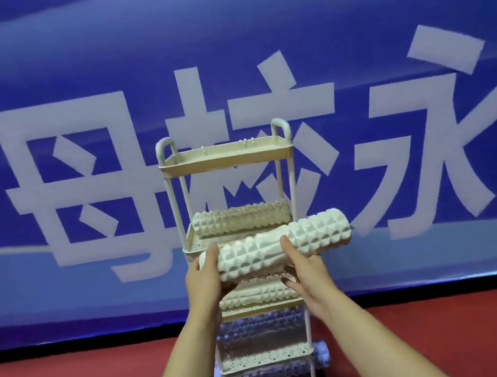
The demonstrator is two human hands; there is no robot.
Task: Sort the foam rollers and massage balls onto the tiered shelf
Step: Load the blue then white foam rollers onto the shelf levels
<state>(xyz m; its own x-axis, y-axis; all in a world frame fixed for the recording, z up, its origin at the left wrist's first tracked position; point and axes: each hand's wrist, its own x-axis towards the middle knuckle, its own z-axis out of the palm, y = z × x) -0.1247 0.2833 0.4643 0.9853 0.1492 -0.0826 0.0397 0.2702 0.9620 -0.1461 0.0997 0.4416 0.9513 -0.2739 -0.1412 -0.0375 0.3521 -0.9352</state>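
Hands held a white ridged foam roller (275, 245) in front of the cream plastic tiered shelf (225, 155), level with its second tier and tilted so its right end rose and stuck out past the shelf's right post. The left hand (204, 281) cupped the roller's left end, thumb over the top and fingers curled beneath. The right hand (303, 268) gripped it near the middle, thumb lying up the near face, fingers wrapped under.

Behind the held roller, a cream ridged foam roller (240, 219) lay lengthwise on the second tier, filling most of its width. Below the hands, another cream ridged roller (259, 296) rested on the third tier, partly hidden by both wrists. Lower tiers carried pale lilac knobbly rollers (261, 329), blurred and hard to make out. A lilac shape (321, 356) showed on the floor just right of the shelf's base; what it was could not be told. The top tray's rim hid its inside.

The shelf stood on a red carpet floor (450, 342) against a blue banner with large white characters (82, 185). The shelf's foot and both forearms were cut off by the bottom edge.
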